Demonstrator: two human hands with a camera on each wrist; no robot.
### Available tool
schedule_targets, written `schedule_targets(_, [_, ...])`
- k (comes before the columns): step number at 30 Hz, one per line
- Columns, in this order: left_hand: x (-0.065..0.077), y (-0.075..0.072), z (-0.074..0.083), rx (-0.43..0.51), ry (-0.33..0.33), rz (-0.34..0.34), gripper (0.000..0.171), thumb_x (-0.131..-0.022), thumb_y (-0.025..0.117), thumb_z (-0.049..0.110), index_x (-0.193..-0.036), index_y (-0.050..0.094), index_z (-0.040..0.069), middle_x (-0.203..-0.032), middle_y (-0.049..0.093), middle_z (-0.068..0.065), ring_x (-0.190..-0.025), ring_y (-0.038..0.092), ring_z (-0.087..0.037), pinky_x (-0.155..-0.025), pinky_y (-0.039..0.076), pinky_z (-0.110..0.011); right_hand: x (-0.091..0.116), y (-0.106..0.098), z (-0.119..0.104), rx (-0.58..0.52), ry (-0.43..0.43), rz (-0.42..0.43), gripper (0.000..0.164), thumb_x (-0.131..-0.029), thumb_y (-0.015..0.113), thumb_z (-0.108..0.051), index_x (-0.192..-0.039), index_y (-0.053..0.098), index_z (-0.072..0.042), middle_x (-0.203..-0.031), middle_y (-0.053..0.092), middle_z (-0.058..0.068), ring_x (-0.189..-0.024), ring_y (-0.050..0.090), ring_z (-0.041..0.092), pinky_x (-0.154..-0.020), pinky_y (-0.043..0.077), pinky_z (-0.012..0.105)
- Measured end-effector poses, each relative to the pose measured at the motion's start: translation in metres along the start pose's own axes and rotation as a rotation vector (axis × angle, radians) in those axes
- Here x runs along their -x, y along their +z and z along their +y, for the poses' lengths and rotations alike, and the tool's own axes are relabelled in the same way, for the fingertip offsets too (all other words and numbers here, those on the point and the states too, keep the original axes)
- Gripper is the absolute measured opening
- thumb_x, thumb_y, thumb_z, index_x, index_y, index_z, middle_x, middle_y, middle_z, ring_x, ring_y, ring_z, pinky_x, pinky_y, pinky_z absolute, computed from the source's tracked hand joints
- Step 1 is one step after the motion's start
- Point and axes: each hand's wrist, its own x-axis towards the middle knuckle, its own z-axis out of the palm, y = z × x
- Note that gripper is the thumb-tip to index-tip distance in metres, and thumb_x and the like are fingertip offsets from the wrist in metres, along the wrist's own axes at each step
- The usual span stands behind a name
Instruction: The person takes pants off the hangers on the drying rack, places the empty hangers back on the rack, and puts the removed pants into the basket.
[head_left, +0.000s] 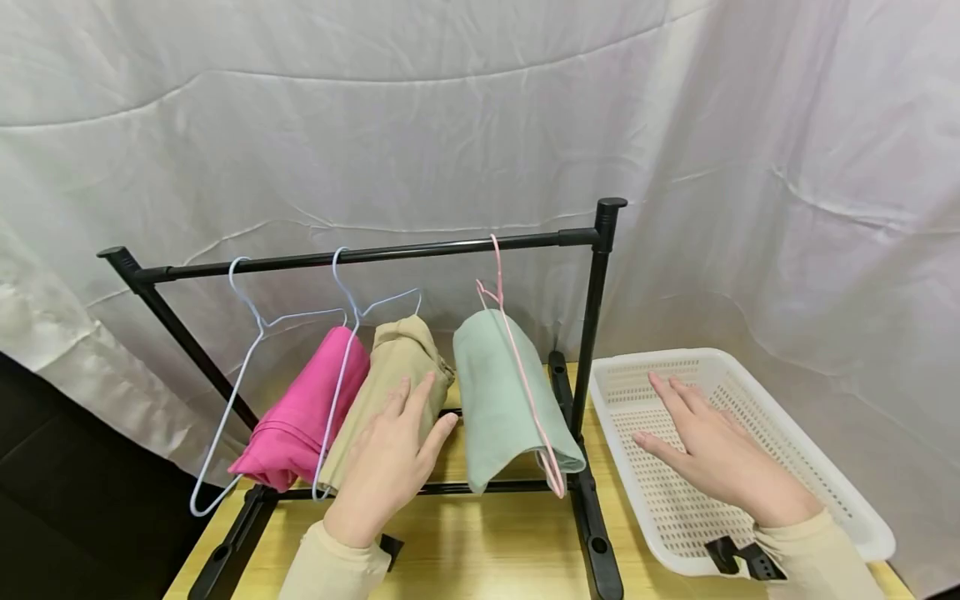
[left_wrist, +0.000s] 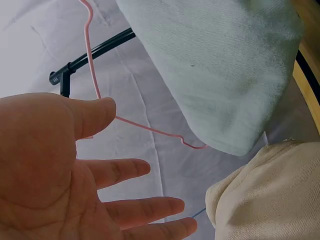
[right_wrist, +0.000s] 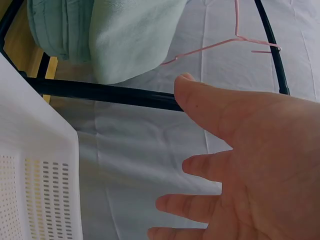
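Note:
My left hand [head_left: 393, 454] is held out with straight, slightly spread fingers, in front of a beige folded cloth [head_left: 405, 350] on a light blue hanger [head_left: 348, 375]. My right hand [head_left: 712, 446] has straight fingers too, above a white plastic basket [head_left: 652, 542]; nothing is in it. Between the hands, a pale green cloth [head_left: 498, 400] hangs over a pink hanger [head_left: 522, 367]. At the left a magenta cloth [head_left: 315, 408] hangs on another light blue hanger [head_left: 243, 375]. In the left wrist view the green cloth [left_wrist: 225, 75] is beyond the left thumb, apart from it.
A black metal rack [head_left: 420, 249] carries the three hangers and stands on a wooden table [head_left: 487, 550]. The basket is right of the rack's base. A pale curtain [head_left: 420, 150] hangs behind everything, and a black surface [head_left: 67, 500] is at the lower left.

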Motion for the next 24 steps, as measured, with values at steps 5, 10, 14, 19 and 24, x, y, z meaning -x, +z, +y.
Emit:
schedule_targets(5, [-0.003, 0.001, 0.000, 0.037, 0.026, 0.017, 0.065, -0.111, 0.055, 0.050, -0.167, 0.039, 0.020, -0.166, 0.043, -0.027, -0.147, 0.051, -0.051, -0.114, 0.046, -0.072, -0.004, 0.001, 0.001, -0.029, -0.043, 0.018, 0.087, -0.107, 0.062, -0.052, -0.168, 0.025, -0.001, -0.166, 0.035, 0.036, -0.146, 0.040, 0.064, -0.114, 0.036, 0.080])
schedule_targets(10, [-0.007, 0.005, -0.002, 0.072, 0.078, 0.057, 0.062, -0.112, 0.057, 0.043, -0.163, 0.044, 0.012, -0.162, 0.050, -0.026, -0.145, 0.054, -0.048, -0.115, 0.047, -0.069, -0.011, 0.001, 0.000, -0.088, -0.068, 0.020, 0.085, -0.108, 0.062, -0.048, -0.168, 0.026, 0.000, -0.168, 0.034, 0.033, -0.148, 0.040, 0.060, -0.117, 0.036, 0.077])
schedule_targets(14, [-0.010, 0.007, -0.002, 0.107, 0.112, 0.091, 0.059, -0.112, 0.059, 0.039, -0.161, 0.046, 0.009, -0.158, 0.057, -0.019, -0.145, 0.057, -0.042, -0.116, 0.049, -0.063, -0.018, 0.002, -0.001, -0.130, -0.087, 0.014, 0.083, -0.109, 0.061, -0.047, -0.168, 0.026, -0.001, -0.169, 0.034, 0.031, -0.150, 0.039, 0.058, -0.119, 0.035, 0.075])
schedule_targets(19, [-0.016, 0.010, -0.001, 0.153, 0.123, 0.129, 0.056, -0.111, 0.060, 0.038, -0.159, 0.050, 0.010, -0.154, 0.062, -0.015, -0.143, 0.059, -0.038, -0.117, 0.050, -0.059, -0.030, 0.005, 0.001, -0.186, -0.110, 0.010, 0.081, -0.111, 0.058, -0.046, -0.169, 0.023, -0.001, -0.170, 0.032, 0.031, -0.153, 0.036, 0.056, -0.122, 0.033, 0.073])
schedule_targets(24, [-0.022, 0.012, 0.002, 0.212, 0.133, 0.136, 0.053, -0.110, 0.062, 0.037, -0.156, 0.054, 0.012, -0.153, 0.063, -0.011, -0.145, 0.058, -0.034, -0.120, 0.048, -0.056, -0.041, 0.010, 0.002, -0.252, -0.121, 0.022, 0.080, -0.112, 0.056, -0.044, -0.168, 0.023, 0.001, -0.169, 0.034, 0.031, -0.151, 0.040, 0.055, -0.121, 0.036, 0.072])
